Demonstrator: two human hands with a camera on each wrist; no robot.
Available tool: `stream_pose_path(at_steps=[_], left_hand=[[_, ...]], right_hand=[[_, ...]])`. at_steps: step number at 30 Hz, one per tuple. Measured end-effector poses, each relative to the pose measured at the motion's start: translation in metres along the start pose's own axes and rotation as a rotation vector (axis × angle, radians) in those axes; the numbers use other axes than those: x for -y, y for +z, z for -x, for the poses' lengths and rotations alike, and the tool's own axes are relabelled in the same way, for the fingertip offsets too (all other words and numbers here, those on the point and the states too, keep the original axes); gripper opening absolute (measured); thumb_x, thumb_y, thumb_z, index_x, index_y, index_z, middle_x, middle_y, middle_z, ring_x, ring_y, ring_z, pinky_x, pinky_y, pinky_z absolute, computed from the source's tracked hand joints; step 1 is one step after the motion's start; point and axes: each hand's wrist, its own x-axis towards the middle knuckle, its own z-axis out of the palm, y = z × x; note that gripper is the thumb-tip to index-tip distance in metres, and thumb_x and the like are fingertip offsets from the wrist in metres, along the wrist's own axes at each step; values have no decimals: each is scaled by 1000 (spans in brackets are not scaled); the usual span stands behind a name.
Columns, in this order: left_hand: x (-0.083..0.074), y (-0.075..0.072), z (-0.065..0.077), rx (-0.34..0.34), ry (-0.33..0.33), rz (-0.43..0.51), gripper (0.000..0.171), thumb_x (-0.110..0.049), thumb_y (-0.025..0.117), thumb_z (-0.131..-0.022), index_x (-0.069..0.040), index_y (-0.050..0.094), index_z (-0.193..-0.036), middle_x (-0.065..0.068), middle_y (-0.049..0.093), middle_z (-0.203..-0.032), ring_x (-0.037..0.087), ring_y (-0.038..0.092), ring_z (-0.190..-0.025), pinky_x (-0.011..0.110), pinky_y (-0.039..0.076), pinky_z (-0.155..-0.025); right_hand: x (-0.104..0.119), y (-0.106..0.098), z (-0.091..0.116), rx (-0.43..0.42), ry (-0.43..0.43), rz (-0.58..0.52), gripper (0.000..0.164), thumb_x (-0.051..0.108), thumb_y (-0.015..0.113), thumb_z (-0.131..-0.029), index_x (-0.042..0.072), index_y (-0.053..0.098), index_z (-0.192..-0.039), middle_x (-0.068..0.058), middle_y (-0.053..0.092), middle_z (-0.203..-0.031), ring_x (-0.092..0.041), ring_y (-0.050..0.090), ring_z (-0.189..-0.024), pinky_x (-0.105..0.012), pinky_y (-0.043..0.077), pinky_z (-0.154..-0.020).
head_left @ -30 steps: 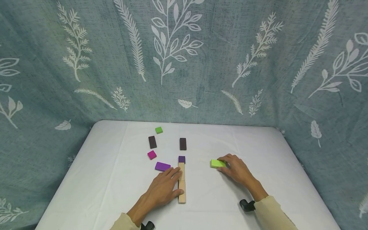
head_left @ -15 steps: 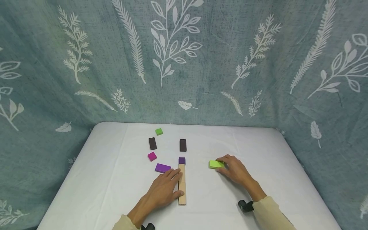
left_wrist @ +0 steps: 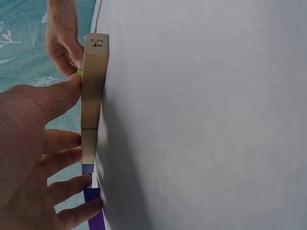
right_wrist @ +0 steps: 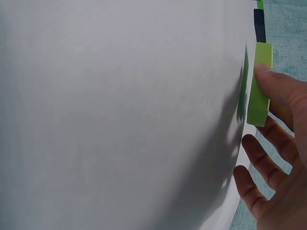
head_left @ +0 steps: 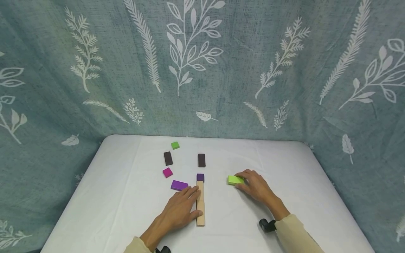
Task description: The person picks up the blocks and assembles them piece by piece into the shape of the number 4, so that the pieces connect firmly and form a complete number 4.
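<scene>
Two plain wooden blocks lie end to end in a line, the nearer one (head_left: 200, 221) printed "54" on its end in the left wrist view. A small dark purple block (head_left: 200, 177) sits at the far end of that line. My left hand (head_left: 178, 207) rests along the wooden blocks with extended fingers, its thumb on the nearer one. Beside its fingertips lies a purple block (head_left: 178, 185). Off to the right, my right hand (head_left: 257, 188) pinches a lime green block (head_left: 233, 180) between thumb and fingers. A shadow shows apart from this block (right_wrist: 261, 103) in the right wrist view.
Behind the line lies a dark brown block (head_left: 201, 160). Farther left are another dark brown block (head_left: 168, 158), a magenta block (head_left: 167, 172) and a green block (head_left: 175, 145). A white cloth covers the table (head_left: 95, 196); a patterned teal curtain (head_left: 227, 80) hangs behind it.
My right hand has shifted slightly left with the lime green block, closer to the line of blocks. The left hand stays in place on the wooden blocks.
</scene>
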Motion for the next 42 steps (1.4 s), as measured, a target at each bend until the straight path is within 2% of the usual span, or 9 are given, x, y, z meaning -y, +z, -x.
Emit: stream_pose_path(at_steps=[19,30,42], left_hand=[[0,2,0,0,-4,-7,67,-49,62,-98,-9,49,-150,6,43,-157,30,38,-144,50,38,-112],[1,2,-1,0,-6,-14,67,-50,61,-98,-10,49,-150,5,42,-157,30,38,-145,50,38,-112],[1,2,-1,3,-2,-20,67,-50,61,-98,-9,50,-150,6,43,-157,29,38,-144,50,38,-112]], right_hand=[[20,11,-19,23,-55,7,41,29,81,-87,12,72,-123,-4,68,-115,-28,62,-110,-52,50,-94],[38,12,-29,59,-48,10,41,31,81,-87,15,72,-123,-3,68,-117,-28,61,-112,-51,49,-95],[53,16,-40,67,-83,31,40,31,83,-85,16,73,-121,-3,68,-115,-27,62,-108,-49,51,-90]])
